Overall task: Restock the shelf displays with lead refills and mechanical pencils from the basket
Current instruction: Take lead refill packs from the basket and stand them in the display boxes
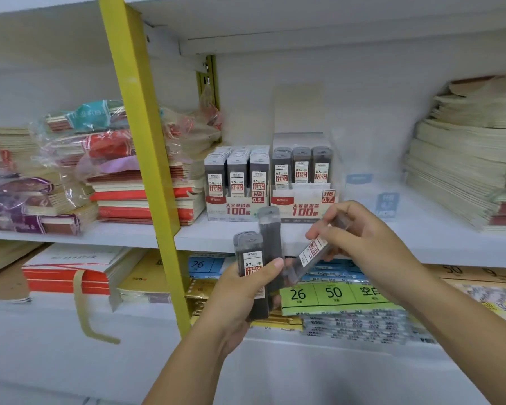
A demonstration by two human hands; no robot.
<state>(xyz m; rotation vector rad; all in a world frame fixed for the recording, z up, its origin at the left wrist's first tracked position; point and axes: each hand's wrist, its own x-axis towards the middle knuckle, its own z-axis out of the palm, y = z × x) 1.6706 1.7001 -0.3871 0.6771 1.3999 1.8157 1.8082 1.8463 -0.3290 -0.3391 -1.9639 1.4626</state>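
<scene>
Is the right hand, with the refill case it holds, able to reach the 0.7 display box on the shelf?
Probably yes. The right hand pinches its refill case in front of the 0.7 display box, nothing stands between them, and space in the box's front looks free.

A stationery shop: white shelves (304, 238) stacked with notebooks (146, 197) and lead-refill display boxes (237, 209).

The 0.7 display box (303, 182) is standing on the shelf (421, 232). The 0.5 display box (235, 185) is sitting just left of it, with notebook stacks (146, 197) lying farther left. A clear holder (368, 188) is standing just right of it, and paper stacks (462, 171) farther right. In front of it and lower, the left hand (243, 290) is gripping upright refill cases (250, 258) and the right hand (360, 238) a tilted case (311, 254).
</scene>
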